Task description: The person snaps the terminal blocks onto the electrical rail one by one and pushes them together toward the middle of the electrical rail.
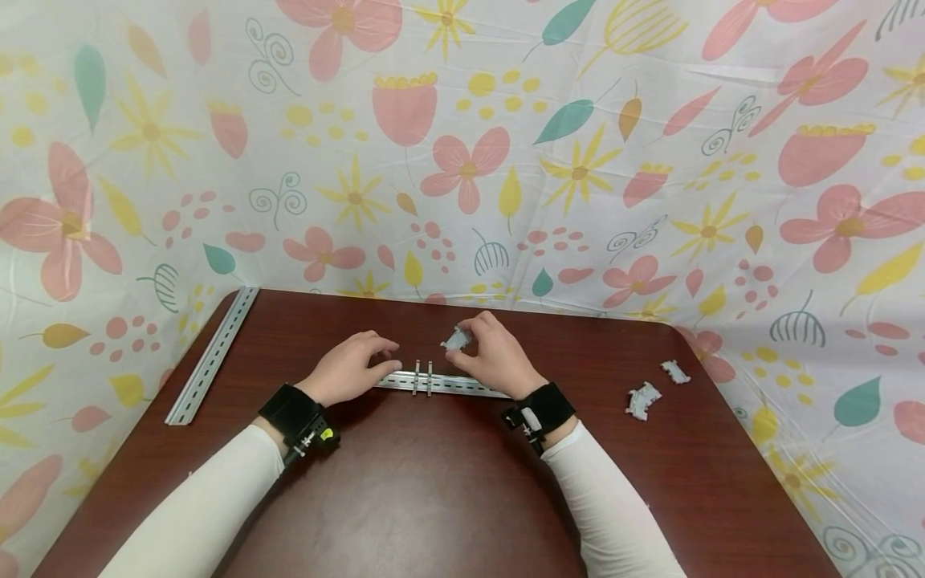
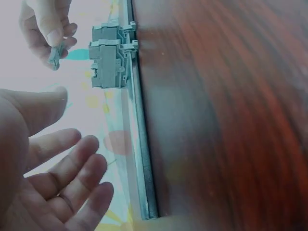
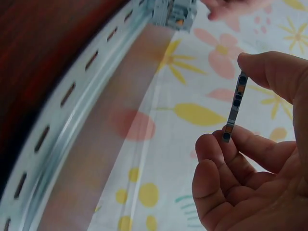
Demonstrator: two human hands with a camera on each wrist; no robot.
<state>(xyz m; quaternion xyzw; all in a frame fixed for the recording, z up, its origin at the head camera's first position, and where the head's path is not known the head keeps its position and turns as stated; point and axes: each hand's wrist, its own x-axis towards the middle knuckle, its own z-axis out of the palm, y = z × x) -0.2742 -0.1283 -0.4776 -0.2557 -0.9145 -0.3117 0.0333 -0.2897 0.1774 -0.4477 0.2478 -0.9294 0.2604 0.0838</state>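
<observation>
My right hand (image 1: 499, 357) pinches a thin grey terminal block (image 1: 457, 340) between thumb and fingertips, raised above the far side of a slotted metal DIN rail (image 1: 466, 387). In the right wrist view the held terminal block shows its narrow edge, with orange spots and dark round holes. Two grey terminal blocks (image 2: 108, 65) sit side by side on the rail, a small gap between them. My left hand (image 1: 350, 369) is at the rail's left part and covers its end in the head view. Its fingers (image 2: 79, 175) are spread and loosely bent, with nothing in them.
Along the table's left edge lies a second slotted rail (image 1: 217, 353). Loose grey terminal blocks (image 1: 641, 400) lie on the right side, with another grey piece (image 1: 675, 371) farther back. A flower-patterned curtain (image 1: 462, 233) hangs behind the dark wooden table (image 1: 405, 490).
</observation>
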